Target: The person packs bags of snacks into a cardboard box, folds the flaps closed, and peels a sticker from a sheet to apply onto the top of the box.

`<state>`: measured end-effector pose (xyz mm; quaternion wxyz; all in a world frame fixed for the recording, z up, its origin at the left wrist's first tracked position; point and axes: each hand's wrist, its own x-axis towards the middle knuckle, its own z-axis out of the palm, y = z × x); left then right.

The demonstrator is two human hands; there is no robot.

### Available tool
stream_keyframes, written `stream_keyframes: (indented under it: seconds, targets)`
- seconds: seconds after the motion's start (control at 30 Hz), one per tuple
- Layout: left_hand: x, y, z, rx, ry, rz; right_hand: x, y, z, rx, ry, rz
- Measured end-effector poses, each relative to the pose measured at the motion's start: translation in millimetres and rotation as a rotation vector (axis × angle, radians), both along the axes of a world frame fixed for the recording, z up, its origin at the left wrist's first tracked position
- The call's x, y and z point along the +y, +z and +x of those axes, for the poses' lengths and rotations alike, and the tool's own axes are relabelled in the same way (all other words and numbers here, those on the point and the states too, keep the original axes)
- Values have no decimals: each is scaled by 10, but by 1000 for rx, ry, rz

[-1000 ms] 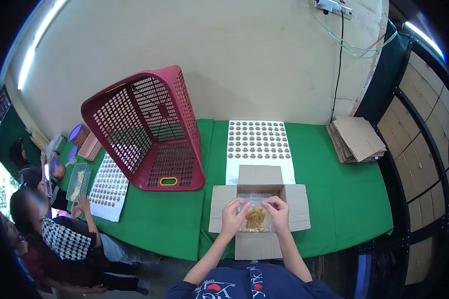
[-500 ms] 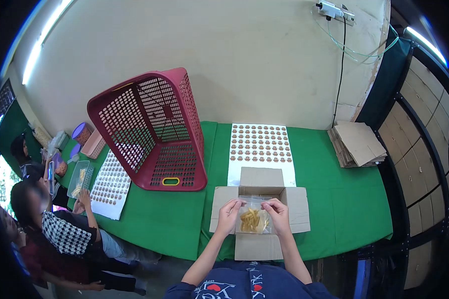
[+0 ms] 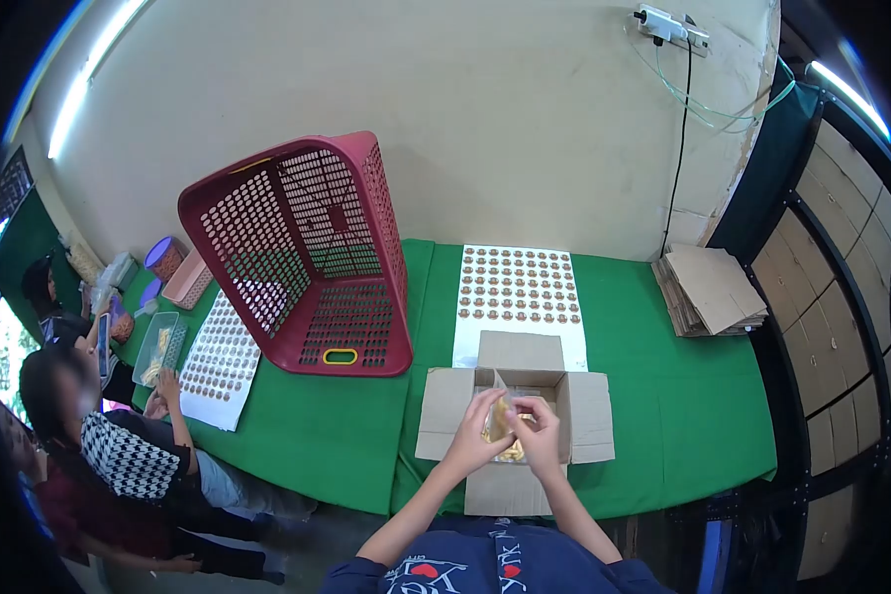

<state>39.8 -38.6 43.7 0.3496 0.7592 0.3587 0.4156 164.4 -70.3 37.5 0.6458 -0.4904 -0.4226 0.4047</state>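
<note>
A small clear plastic bag of yellow, finger-shaped snack pieces (image 3: pixel 499 418) is turned nearly edge-on above an open cardboard box (image 3: pixel 585 416). My left hand (image 3: pixel 473 442) grips the bag from its left side, fingers closed on it. From the right, my right hand (image 3: pixel 539 438) has its fingers bent and pressed against the bag. More yellow pieces (image 3: pixel 513 452) show low between my hands, inside the box. The box's flaps are folded outward, and my hands hide part of its inside.
A sheet of round stickers (image 3: pixel 520 287) lies behind the box. To the left stands a large maroon basket (image 3: pixel 337 297) on its side, near another sticker sheet (image 3: pixel 218 351). Flattened cardboard (image 3: pixel 708 287) is stacked at right. Co-workers (image 3: pixel 134 455) are at the left.
The bag has turned from facing me flat to nearly edge-on. My hands have come closer together, moving from its top corners to its sides.
</note>
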Motion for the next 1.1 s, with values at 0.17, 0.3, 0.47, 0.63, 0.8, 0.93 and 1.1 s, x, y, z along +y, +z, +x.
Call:
stream_keyframes:
  seconds: [0.17, 0.3, 0.47, 0.63, 0.8, 0.93, 1.1]
  targets:
    - [60, -49, -55, -204, 137, -153, 2, 70, -71, -368, 89, 107]
    - [82, -70, -127, -359, 104, -329, 50, 83, -51, -247, -55, 31]
    - [122, -51, -184, -294, -38, -296, 145, 43, 156, -48, 170, -45]
    - [152, 9, -180, -283, -8, -362, 161, 38, 159, 72, 178, -53]
    - [171, 46, -165, -320, 71, -299, 156, 40, 110, 78, 119, -29]
    - [198, 49, -250, -197, 93, -248, 134, 70, 120, 138, 127, -53]
    - [183, -48, -263, -263, 110, -331, 108, 86, 123, 144, 127, -80]
